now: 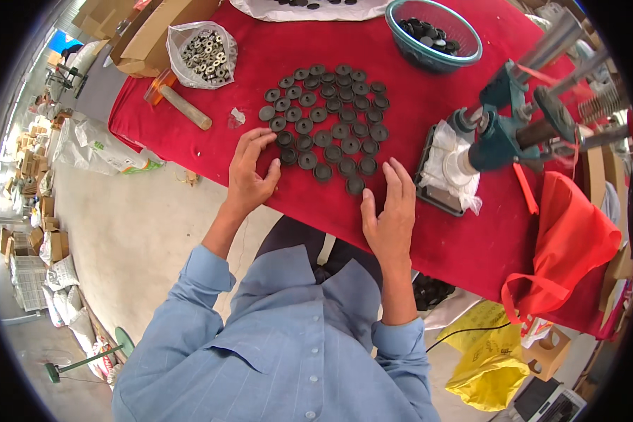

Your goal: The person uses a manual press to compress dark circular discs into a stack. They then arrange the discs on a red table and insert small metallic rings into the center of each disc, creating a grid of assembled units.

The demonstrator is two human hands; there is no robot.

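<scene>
- I am watching the discs (328,125), small dark round caps lying in a close patch on the red cloth (274,42), and I am taking this patch as my landmark.
- My left hand (250,172) is resting flat at the patch's near-left corner, fingers spread and open, gripping nothing; its fingertips are touching or almost touching the nearest discs.
- My right hand (390,211) is lying open at the patch's near edge, also holding nothing; its fingers are just beside the lowest disc (354,186), and I cannot tell if they are touching it.
- Risk, as I am judging it: both hands are sitting near the table's edge, so a disc pulled toward me may be sliding off the cloth and falling to the floor.
- The discs are packed touching each other; pushing one with a flat finger may be shifting its neighbours and breaking the rows.
- To the right of the patch a green press (503,130) is standing over a white-wrapped tray (446,172); a wide sweep of the right hand could be knocking it.
- Beyond the patch a green basket (435,35) is holding more discs, and to the far left a bag (202,53) of metal rings is lying open; a careless reach across may be dragging a sleeve through the rows.
- A cylinder (186,107) is lying left of the patch; it looks able to roll.
</scene>
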